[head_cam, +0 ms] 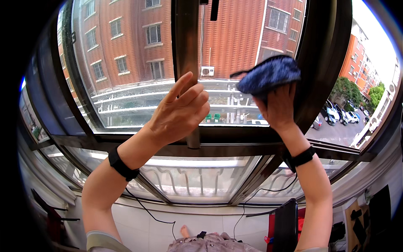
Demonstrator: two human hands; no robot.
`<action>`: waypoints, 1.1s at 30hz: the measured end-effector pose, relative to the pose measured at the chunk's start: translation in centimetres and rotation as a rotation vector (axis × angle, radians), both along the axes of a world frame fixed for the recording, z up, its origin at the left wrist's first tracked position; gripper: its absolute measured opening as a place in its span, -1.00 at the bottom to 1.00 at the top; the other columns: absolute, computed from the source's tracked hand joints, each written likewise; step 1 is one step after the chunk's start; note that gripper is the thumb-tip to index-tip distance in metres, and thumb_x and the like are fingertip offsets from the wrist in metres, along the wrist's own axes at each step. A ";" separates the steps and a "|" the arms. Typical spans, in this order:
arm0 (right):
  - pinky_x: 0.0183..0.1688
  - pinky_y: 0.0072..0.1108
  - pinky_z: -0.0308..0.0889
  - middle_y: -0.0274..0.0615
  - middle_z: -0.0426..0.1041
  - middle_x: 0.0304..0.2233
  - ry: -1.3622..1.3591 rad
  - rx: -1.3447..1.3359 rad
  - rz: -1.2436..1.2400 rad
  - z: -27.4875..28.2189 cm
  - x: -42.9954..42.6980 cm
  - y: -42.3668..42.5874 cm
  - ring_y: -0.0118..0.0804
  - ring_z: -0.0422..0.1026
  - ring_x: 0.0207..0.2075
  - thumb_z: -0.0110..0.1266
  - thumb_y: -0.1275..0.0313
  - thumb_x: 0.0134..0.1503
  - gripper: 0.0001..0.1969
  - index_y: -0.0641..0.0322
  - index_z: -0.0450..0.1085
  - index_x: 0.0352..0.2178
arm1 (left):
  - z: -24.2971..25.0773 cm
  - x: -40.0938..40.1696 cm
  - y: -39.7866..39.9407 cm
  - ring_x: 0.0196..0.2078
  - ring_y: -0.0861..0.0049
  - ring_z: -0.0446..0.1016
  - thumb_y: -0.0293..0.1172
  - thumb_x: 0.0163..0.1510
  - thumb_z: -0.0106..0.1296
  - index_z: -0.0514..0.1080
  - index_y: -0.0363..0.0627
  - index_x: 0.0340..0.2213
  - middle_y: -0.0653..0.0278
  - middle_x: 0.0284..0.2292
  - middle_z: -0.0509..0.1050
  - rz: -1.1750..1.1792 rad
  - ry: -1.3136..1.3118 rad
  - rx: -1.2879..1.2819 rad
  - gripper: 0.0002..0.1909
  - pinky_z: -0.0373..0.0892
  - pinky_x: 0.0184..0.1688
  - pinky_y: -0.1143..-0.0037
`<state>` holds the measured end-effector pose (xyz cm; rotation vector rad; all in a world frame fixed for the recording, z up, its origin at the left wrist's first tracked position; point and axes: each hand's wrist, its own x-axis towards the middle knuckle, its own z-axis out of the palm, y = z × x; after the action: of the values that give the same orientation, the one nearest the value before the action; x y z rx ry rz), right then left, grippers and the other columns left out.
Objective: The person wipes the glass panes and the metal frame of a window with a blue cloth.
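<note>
Before me stands a sliding window with a dark metal frame [233, 134]. My right hand [278, 105] is raised at the right pane and grips a blue fuzzy cleaning pad with a dark edge and a strap [270, 75] from below; part of the fingers is hidden by it. At the upright middle bar [186, 41] is my left hand [181, 110], its index finger pointing up and the other fingers curled, with no object seen in it. Whether its fingers touch the bar cannot be told. Spots and streaks mark the left glass pane [126, 78].
Lower fixed panes [201, 179] with a railing behind them reach down to the tiled floor [135, 217]. A black and red chair [285, 223] stands at the lower right, near a wooden shelf [354, 220]. Thin black cables hang from both wristbands. Curtains [352, 179] flank the window.
</note>
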<state>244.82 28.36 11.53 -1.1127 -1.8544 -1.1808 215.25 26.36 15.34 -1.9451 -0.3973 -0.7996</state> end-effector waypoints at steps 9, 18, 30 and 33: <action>0.24 0.01 -0.31 -0.15 0.21 0.07 -0.112 -0.365 0.014 -6.3 0.4 -1.6 -0.06 0.06 0.19 0.15 0.18 -0.14 -0.54 0.00 0.39 -0.14 | 0.1 -5.0 -0.7 -0.18 0.52 0.39 -0.58 -0.23 0.12 0.42 -0.11 -0.56 0.35 -0.42 0.37 0.116 -0.066 -0.014 -0.88 -0.08 0.28 0.25; 0.13 0.02 -0.07 0.08 0.28 -0.12 -0.015 0.258 -0.010 6.5 -0.5 2.3 0.16 0.19 0.00 0.07 0.09 -0.08 -0.46 0.30 0.33 -0.17 | -0.2 -9.4 -1.1 -0.12 0.54 0.36 -0.55 -0.21 0.14 0.48 -0.11 -0.53 0.37 -0.36 0.40 0.225 -0.129 -0.043 -0.90 -0.09 0.29 0.26; 0.04 -0.17 0.04 0.14 0.26 -0.09 -0.008 0.607 -0.055 21.7 -3.3 5.0 0.12 0.17 -0.01 -0.01 0.10 0.03 -0.51 0.29 0.32 -0.14 | -0.7 -14.0 -1.1 -0.11 0.49 0.37 -0.60 -0.20 0.16 0.42 -0.10 -0.48 0.34 -0.34 0.37 0.291 -0.175 -0.003 -0.82 -0.09 0.28 0.26; 0.12 0.00 -0.08 0.09 0.29 -0.16 -0.160 0.479 0.015 16.9 -4.5 5.0 0.15 0.15 0.02 -0.05 0.04 0.04 -0.51 0.28 0.37 -0.22 | -0.7 -15.0 -1.0 -0.10 0.53 0.36 -0.53 -0.15 0.13 0.47 -0.09 -0.52 0.36 -0.34 0.41 0.351 -0.183 0.012 -0.92 -0.11 0.28 0.28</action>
<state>240.28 33.36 28.40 -0.7512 -1.5641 -1.6346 200.27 25.33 14.67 -1.7297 -0.8171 -0.7467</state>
